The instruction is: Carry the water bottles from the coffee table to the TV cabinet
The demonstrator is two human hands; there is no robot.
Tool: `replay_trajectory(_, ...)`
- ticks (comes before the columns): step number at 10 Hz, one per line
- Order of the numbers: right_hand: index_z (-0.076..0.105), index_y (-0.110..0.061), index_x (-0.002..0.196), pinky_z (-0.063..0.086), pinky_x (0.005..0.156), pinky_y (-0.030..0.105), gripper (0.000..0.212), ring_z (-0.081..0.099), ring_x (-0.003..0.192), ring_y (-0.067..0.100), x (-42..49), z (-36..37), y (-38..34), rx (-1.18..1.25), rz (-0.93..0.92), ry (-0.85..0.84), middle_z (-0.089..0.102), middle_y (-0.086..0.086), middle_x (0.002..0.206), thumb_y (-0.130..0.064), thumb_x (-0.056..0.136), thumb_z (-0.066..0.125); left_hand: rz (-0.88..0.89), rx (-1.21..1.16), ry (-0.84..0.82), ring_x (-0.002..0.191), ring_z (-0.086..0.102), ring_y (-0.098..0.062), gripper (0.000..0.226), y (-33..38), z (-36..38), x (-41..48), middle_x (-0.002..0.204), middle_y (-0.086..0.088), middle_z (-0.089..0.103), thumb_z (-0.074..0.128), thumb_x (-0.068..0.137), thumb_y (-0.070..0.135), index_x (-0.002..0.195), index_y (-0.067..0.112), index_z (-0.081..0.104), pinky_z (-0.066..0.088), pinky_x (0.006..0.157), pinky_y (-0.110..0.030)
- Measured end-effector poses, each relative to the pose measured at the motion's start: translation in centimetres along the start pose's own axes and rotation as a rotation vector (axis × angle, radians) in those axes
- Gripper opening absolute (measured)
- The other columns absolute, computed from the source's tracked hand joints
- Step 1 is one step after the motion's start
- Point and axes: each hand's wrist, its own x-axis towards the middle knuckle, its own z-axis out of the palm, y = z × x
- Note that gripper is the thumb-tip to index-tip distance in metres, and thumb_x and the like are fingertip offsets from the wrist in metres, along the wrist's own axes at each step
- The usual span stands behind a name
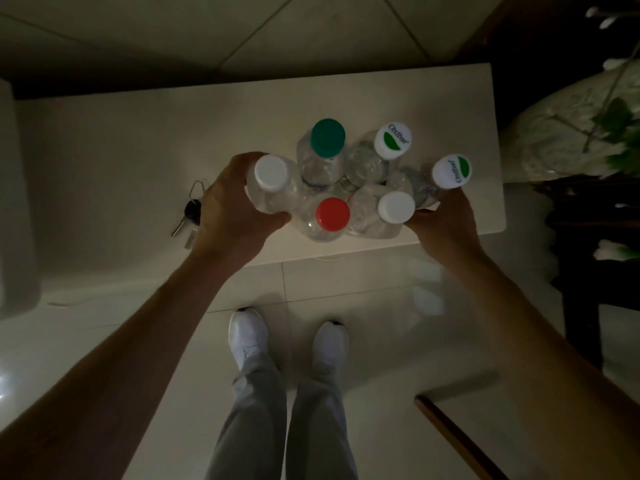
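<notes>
Where the tiled floor point(363, 341) spreads around the person's white shoes point(247, 337), the widest room lies at 6 o'clock, though a wooden edge point(450, 434) cuts in at 4 o'clock. The white desk point(104, 150) spans the middle of the view. Its near edge runs just beyond the shoes, and its right edge ends at 3 o'clock, close to a pale vase point(561, 133) with green leaves. A bulky white shape point(14, 202) borders the desk at 9 o'clock; what it is cannot be told.

Six clear water bottles point(363, 164) stand upright and packed together, touching, near the desk's near right corner. The left hand point(235, 202) grips the far white-capped bottle point(272, 173) at 9 o'clock of the cluster, fingers curled round its body. The right hand point(446, 220) wraps the cluster at 3 o'clock, its fingers curled behind the outer logo-capped bottle point(452, 170) and its thumb against the near white-capped bottle point(396, 207). Between the hands stand the green-capped bottle point(328, 137), the inner logo-capped bottle point(392, 140) and the red-capped bottle point(332, 214). A bunch of keys point(188, 216) lies on the desk at 9 o'clock, just beside the left hand.
</notes>
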Motion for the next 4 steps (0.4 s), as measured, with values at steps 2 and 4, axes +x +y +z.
replay_trajectory(2,0.042,-0.016,0.141,0.036,0.064,-0.006,0.070,0.052,0.104,0.006,-0.6,-1.0,-0.3,-0.124,0.013,-0.009,0.055,0.002,0.134,-0.008,0.080,0.076,0.007,0.076,-0.062,0.117,0.051,-0.022,0.084,-0.2,-0.6,-0.3,0.131,-0.005,0.054,0.084,0.068,0.016,0.139,0.017,0.038,0.038,0.092,-0.026)
replay_trajectory(4,0.046,-0.013,0.135,0.043,0.090,0.026,0.055,0.052,0.114,0.011,-3.8,-4.6,-2.4,-0.281,0.019,-0.047,0.056,0.001,0.133,-0.014,0.085,0.070,0.023,0.191,-0.122,0.110,0.058,-0.023,0.071,0.0,-4.1,-1.1,0.126,-0.007,0.059,0.082,0.068,0.011,0.130,0.013,0.049,0.047,0.089,-0.030)
